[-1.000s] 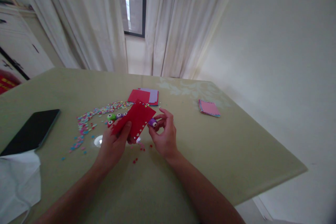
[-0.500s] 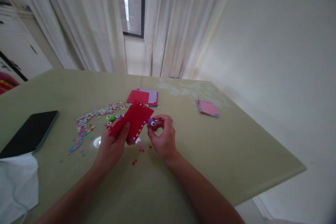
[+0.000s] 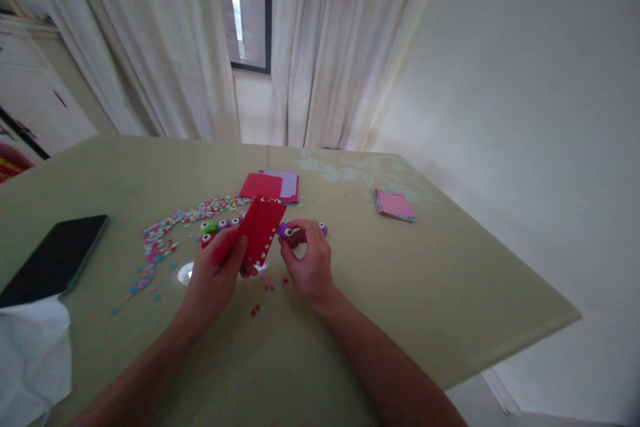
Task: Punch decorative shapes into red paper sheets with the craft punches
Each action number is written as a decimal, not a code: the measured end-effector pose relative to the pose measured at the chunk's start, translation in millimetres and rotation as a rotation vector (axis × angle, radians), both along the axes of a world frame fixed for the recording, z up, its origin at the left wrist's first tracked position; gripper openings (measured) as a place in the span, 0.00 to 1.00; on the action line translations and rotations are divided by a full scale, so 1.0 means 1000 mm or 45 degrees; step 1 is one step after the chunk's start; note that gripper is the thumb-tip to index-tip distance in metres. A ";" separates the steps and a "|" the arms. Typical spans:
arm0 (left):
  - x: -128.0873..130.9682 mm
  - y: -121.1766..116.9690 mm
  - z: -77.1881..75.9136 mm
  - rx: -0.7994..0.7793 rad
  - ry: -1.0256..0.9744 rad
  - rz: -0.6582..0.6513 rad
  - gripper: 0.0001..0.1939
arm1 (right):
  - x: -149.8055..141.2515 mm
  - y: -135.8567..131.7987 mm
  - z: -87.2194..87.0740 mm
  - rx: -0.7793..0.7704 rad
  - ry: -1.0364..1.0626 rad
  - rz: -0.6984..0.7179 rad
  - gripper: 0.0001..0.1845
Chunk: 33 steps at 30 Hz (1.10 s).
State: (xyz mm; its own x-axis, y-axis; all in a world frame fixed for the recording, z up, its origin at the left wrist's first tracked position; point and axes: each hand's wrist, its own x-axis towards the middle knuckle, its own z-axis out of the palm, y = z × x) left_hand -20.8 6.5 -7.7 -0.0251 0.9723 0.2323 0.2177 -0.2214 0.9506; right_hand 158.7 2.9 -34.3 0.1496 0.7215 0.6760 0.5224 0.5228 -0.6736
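Observation:
My left hand (image 3: 220,265) pinches a red card (image 3: 264,228) between thumb and fingers, tilted above the table. Small pale shapes run along the card's lower right and upper edges. My right hand (image 3: 311,260) is closed around a small purple paper punch with a round white eye (image 3: 285,231), close to the card's right edge. Another purple piece with an eye (image 3: 323,229) shows behind my right fingers; whether it belongs to the same punch I cannot tell. Several similar eyed punches, one of them green (image 3: 209,227), lie behind my left hand, partly hidden by the card.
Colourful paper bits (image 3: 161,230) lie in a curved band at left, with a few red bits (image 3: 255,310) nearer me. Behind sits a pile of red and lilac cards (image 3: 262,185). A pink card stack (image 3: 395,205) is at right. A dark tablet (image 3: 53,257) and white mask (image 3: 33,360) lie left.
My right fingers have closed in around the purple punch, and its eye has moved slightly left. The red card has turned and looks narrower. The whole view has shifted a little.

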 end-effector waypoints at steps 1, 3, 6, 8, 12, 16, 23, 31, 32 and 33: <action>0.000 0.000 -0.001 -0.009 -0.023 -0.008 0.16 | 0.000 0.000 0.000 -0.006 0.001 -0.004 0.12; 0.001 0.000 -0.004 -0.026 -0.060 -0.027 0.16 | 0.000 0.000 0.000 -0.016 0.011 -0.013 0.11; 0.001 0.001 -0.007 -0.051 -0.081 -0.050 0.17 | -0.001 -0.001 0.000 -0.031 0.036 -0.019 0.13; 0.001 0.001 -0.009 -0.072 -0.088 -0.070 0.18 | -0.001 0.000 0.001 -0.038 0.040 -0.012 0.14; -0.001 0.002 -0.012 -0.079 -0.105 -0.103 0.17 | 0.000 0.000 0.002 -0.045 0.019 0.008 0.14; -0.002 0.002 -0.013 -0.085 -0.114 -0.103 0.17 | 0.001 0.000 0.002 -0.055 0.000 0.014 0.15; 0.000 0.002 -0.010 -0.065 -0.080 -0.067 0.17 | 0.002 0.000 0.003 -0.068 0.004 0.027 0.16; -0.001 0.001 -0.007 -0.047 -0.020 -0.077 0.16 | 0.001 0.002 0.000 -0.066 0.046 -0.018 0.17; 0.000 0.001 -0.006 -0.051 -0.009 -0.073 0.16 | 0.001 0.002 0.000 -0.062 0.051 -0.020 0.17; 0.000 0.001 -0.006 -0.055 0.005 -0.071 0.16 | 0.000 0.002 0.000 -0.058 0.056 -0.023 0.17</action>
